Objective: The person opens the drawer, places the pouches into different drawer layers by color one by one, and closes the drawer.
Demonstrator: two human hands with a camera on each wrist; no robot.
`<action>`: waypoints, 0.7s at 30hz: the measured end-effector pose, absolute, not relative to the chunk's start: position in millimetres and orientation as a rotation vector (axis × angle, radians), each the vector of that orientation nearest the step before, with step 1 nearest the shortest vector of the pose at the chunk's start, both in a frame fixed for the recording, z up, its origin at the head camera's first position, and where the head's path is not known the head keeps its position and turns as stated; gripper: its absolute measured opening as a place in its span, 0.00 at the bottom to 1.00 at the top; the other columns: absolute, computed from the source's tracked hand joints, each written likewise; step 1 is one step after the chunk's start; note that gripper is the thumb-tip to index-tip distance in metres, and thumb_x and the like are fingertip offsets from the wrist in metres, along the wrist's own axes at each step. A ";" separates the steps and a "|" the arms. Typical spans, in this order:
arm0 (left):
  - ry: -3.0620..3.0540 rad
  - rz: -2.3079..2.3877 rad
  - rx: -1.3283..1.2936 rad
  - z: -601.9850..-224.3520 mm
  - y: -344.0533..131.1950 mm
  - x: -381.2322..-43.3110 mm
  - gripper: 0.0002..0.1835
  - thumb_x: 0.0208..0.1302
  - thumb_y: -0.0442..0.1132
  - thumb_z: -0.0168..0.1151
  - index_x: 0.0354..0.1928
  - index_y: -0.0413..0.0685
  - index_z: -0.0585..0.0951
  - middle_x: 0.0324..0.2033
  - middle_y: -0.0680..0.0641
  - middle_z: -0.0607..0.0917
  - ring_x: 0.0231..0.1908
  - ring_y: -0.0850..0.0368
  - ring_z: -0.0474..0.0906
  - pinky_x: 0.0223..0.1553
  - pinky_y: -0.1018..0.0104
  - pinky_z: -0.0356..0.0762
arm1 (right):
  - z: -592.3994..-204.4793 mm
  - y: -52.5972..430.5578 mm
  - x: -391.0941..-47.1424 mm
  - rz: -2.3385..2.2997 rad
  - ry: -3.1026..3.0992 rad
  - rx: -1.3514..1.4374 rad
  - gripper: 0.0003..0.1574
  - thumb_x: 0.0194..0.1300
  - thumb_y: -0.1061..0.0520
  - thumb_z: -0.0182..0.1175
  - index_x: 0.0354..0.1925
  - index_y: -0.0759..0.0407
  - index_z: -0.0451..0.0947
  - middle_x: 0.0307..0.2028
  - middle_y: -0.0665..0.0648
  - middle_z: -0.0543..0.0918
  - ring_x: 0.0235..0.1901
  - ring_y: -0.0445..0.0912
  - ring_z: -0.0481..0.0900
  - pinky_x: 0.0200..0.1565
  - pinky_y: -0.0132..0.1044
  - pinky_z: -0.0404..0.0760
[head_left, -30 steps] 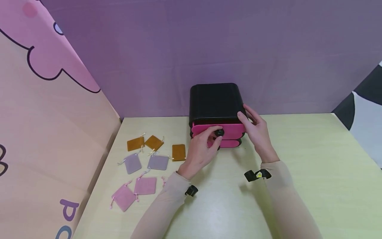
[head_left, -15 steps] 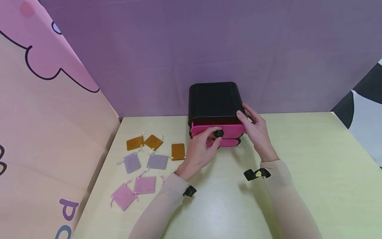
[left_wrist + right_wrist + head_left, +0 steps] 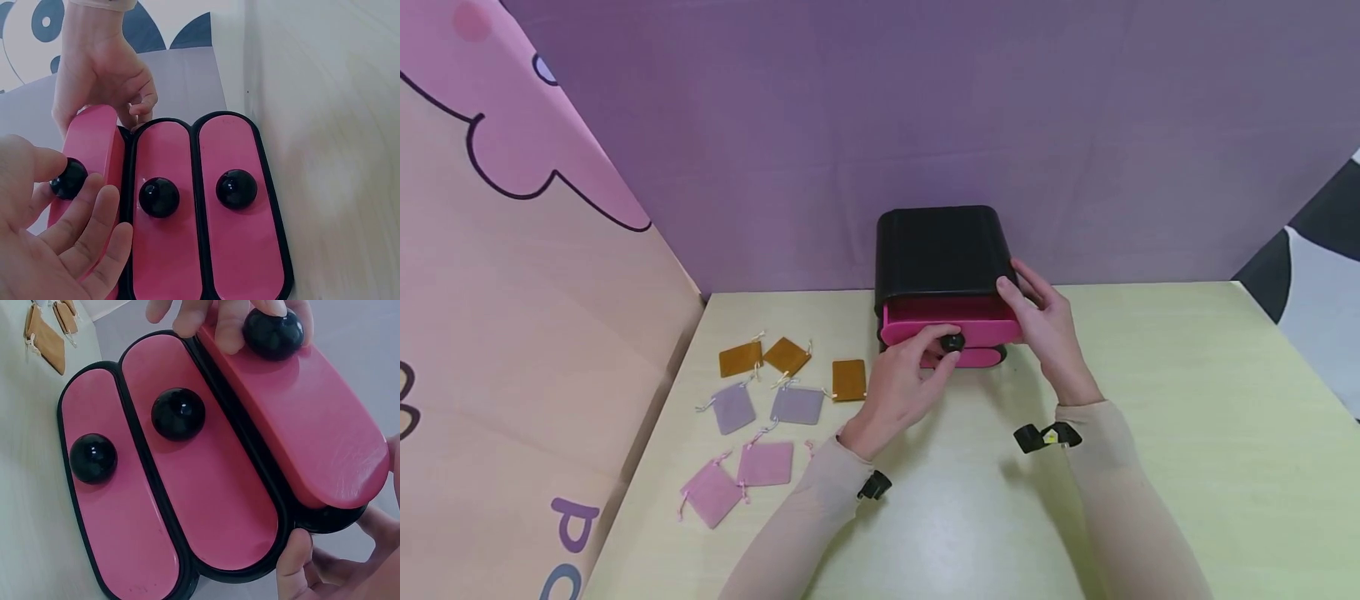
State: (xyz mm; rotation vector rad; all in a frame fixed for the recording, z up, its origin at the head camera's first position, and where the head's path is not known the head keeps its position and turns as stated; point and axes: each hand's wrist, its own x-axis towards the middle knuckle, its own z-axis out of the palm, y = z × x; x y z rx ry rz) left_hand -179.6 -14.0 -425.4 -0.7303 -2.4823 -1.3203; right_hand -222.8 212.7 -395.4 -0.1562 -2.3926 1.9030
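Table [image 3: 1210, 450], pale, wood-toned, soft glare [image 3: 951, 533] at the middle of its near part; purple backdrop [image 3: 775, 125], lightly creased, upright behind the table; pale pinkish panel [image 3: 512, 317] along the table's left edge, bearing a pink black-outlined shape [image 3: 542, 133], purple and blue lettering [image 3: 574, 523]; black-and-white panel [image 3: 1330, 208] beyond the table's right edge.

Knobs [image 3: 178, 414]: and what a shine, glossy and smooth, plastic by the look, bright highlights sitting right on the curve!
Top drawer [image 3: 325, 425]: smooth, plastic-looking front, and there, fine scratches showing near its end.
Cabinet shell [image 3: 943, 250]: plastic-looking again, smooth, only a low sheen here.
Pouches [image 3: 848, 381]: over to cloth now, matt and velvety-looking.
Backdrop [image 3: 925, 100]: matt fabric, faint creases running across.
Tabletop [image 3: 970, 533]: wood-look, smooth, catching a soft glare.
Sleeves [image 3: 790, 525]: matt cloth.
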 end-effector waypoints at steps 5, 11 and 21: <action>-2.484 -1.302 -0.747 -424.6 -15.9 -175.9 0.19 0.76 0.44 0.65 0.66 0.56 0.82 0.44 0.51 0.93 0.43 0.59 0.90 0.49 0.59 0.88 | -395.3 211.9 -222.6 1.910 -2.400 -0.177 0.44 0.76 0.31 0.57 0.83 0.32 0.57 0.82 0.56 0.64 0.76 0.56 0.69 0.54 0.27 0.83; -2.494 -1.264 -0.742 -423.4 -16.8 -171.6 0.19 0.76 0.45 0.65 0.66 0.57 0.82 0.43 0.53 0.92 0.41 0.62 0.88 0.43 0.68 0.83 | -394.8 211.2 -223.5 1.915 -2.384 -0.173 0.44 0.76 0.32 0.57 0.83 0.32 0.58 0.82 0.56 0.65 0.79 0.56 0.66 0.77 0.56 0.69; -2.509 -1.244 -0.757 -423.6 -18.2 -164.4 0.20 0.75 0.44 0.66 0.67 0.58 0.82 0.43 0.54 0.92 0.39 0.62 0.87 0.39 0.74 0.78 | -396.1 211.7 -224.0 1.913 -2.375 -0.166 0.45 0.76 0.32 0.58 0.83 0.35 0.58 0.81 0.59 0.65 0.80 0.57 0.64 0.79 0.60 0.62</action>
